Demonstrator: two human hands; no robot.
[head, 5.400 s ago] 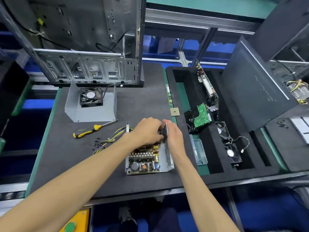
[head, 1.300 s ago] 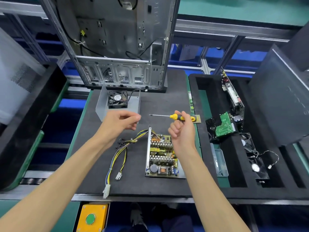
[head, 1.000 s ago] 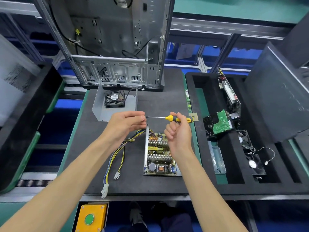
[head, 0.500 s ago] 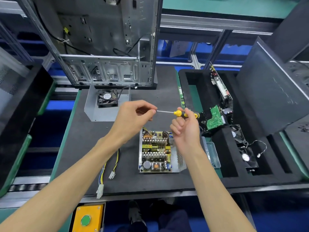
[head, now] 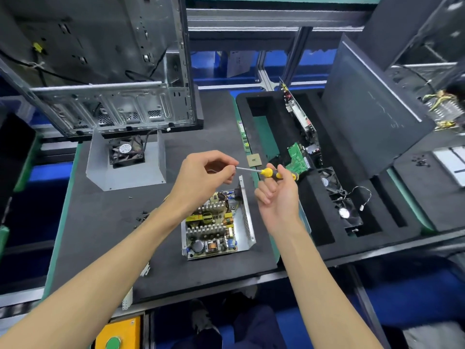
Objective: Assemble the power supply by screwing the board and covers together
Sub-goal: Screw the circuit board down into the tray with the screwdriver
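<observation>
Overhead, both hands (head: 276,197) hold a screwdriver (head: 270,173); no writing legible.

Bare tabletop (head: 105,222) lies open left of the power supply (head: 216,222), with scattered screws (head: 141,217) on it. The fan cover (head: 125,162) and computer case (head: 113,84) block the far side; the foam tray (head: 324,238) walls the right.

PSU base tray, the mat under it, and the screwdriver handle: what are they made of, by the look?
PSU base tray: bare sheet metal, dull silver, perforated side wall and folded edges.
Mat: dark grey, matte, faintly speckled; likely foam or rubber, cannot tell which.
Screwdriver handle: glossy yellow with black bands, probably plastic; shaft is bright metal.
</observation>
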